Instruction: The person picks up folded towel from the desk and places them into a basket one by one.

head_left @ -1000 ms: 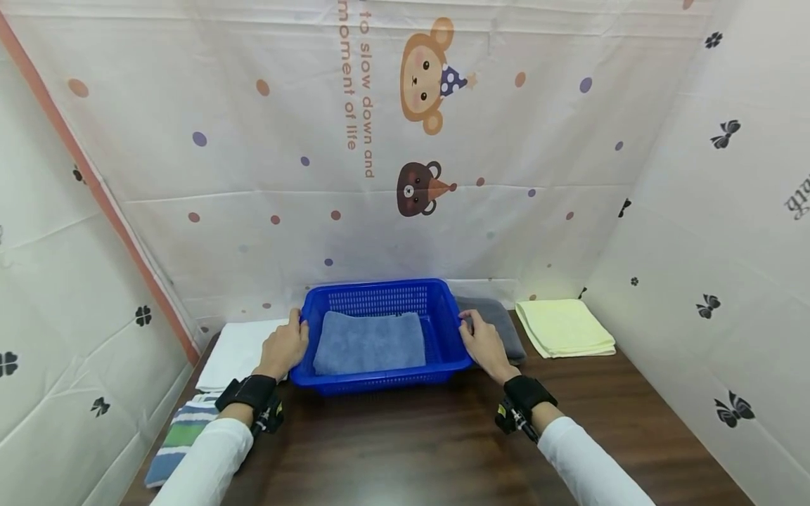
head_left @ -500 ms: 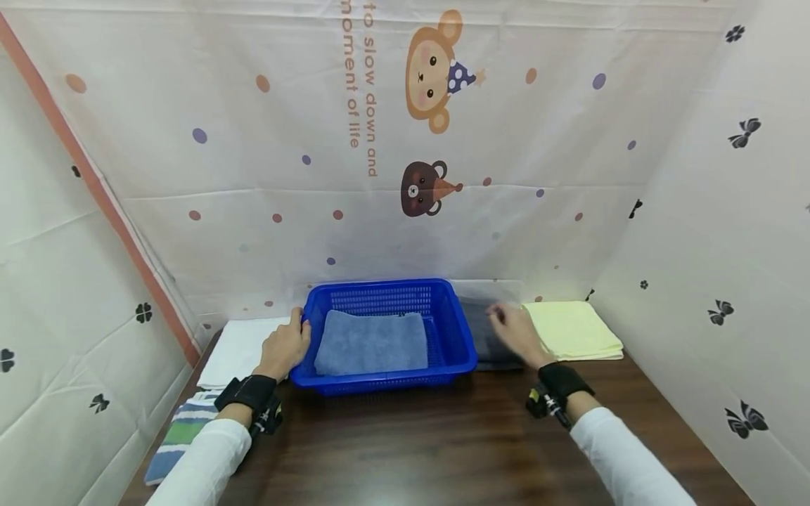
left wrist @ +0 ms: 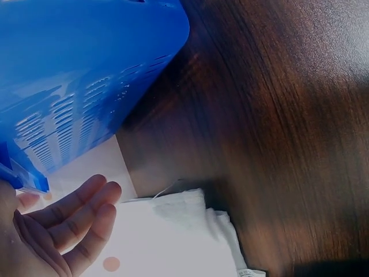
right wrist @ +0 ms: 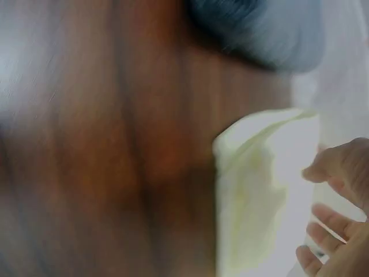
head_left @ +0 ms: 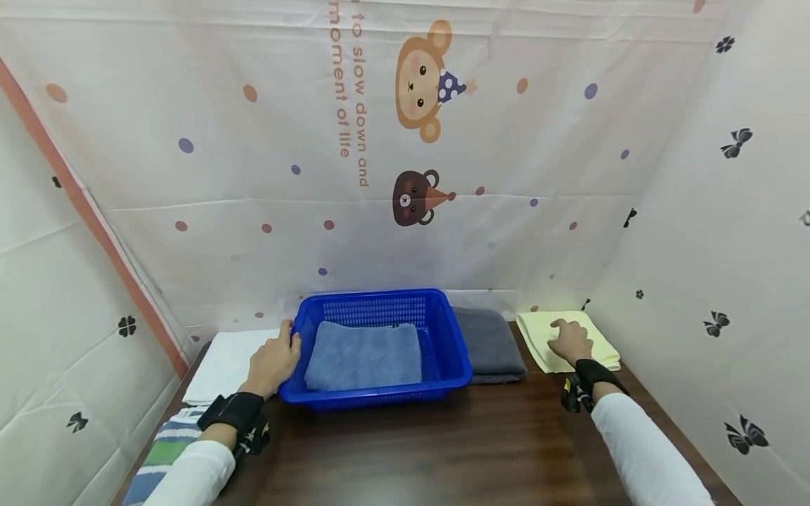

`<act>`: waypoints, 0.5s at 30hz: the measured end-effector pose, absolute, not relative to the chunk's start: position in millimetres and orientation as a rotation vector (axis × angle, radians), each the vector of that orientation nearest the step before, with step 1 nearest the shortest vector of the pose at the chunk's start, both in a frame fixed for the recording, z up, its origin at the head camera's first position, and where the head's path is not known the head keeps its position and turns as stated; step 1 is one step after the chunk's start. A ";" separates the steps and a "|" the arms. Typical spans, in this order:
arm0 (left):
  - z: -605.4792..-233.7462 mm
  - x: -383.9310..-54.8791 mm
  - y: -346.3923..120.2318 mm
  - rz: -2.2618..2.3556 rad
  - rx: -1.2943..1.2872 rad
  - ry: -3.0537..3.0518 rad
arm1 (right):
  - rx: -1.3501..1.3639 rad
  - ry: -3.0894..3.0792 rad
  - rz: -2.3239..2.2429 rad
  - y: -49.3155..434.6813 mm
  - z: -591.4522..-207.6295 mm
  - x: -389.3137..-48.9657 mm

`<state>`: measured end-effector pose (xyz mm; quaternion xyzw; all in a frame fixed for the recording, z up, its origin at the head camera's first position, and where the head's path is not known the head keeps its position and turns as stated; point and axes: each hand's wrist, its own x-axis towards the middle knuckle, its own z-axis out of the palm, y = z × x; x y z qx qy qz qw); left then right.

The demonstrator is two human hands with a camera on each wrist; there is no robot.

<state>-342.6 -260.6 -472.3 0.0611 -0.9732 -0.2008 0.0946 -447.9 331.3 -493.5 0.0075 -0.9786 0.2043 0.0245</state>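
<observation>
A blue plastic basket (head_left: 376, 400) with a folded blue towel (head_left: 363, 357) inside stands at the back of the table. My left hand (head_left: 272, 362) holds the basket's left rim; in the left wrist view its other fingers (left wrist: 86, 216) hang loosely curled below the rim. My right hand (head_left: 571, 342) is over a folded yellow towel (head_left: 536, 336) at the right, thumb and fingers apart, nothing held. Whether it touches the towel cannot be told. The right wrist view is blurred and shows the yellow towel (right wrist: 253, 196) beside the spread fingers.
A folded grey towel (head_left: 487, 344) lies between the basket and the yellow towel. At the left are a folded white towel (head_left: 221, 365) and a striped towel (head_left: 166, 450). A printed curtain (head_left: 354, 239) rises behind the dark wooden table (head_left: 405, 457).
My right hand has let go of the basket's right rim and moved right, past the grey towel, to over the yellow towel. My left hand has stayed on the left rim.
</observation>
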 end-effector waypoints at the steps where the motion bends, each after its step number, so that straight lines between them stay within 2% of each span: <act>1: -472.6 -340.2 -261.7 -0.596 0.184 -2.885 | -0.020 -3.089 0.614 333.1 -495.6 -445.2; 6: -473.3 -333.5 -265.8 -0.586 0.188 -2.887 | -0.077 -3.289 0.589 337.0 -499.9 -435.3; 15: -468.5 -339.2 -263.5 -0.567 0.223 -2.936 | -0.103 -3.445 0.497 333.1 -485.4 -423.5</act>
